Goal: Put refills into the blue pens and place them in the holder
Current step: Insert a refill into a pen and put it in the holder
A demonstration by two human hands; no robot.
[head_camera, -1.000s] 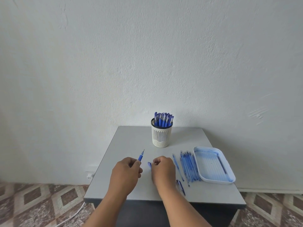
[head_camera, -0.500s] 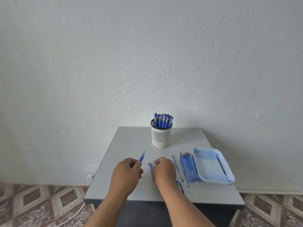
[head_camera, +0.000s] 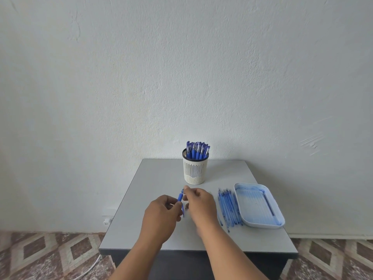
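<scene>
Blue pen (head_camera: pixel 180 199) sits between my two hands over the grey table (head_camera: pixel 153 178): my left hand (head_camera: pixel 161 216) grips its lower barrel, and my right hand (head_camera: pixel 198 203) pinches the top end, whether cap or tip I cannot tell. I judge I am closing up a refilled pen. Next it must go upright into the already crowded white holder (head_camera: pixel 195 170) behind. Further right lie loose refills (head_camera: pixel 229 209) beside the tray (head_camera: pixel 260 224).
</scene>
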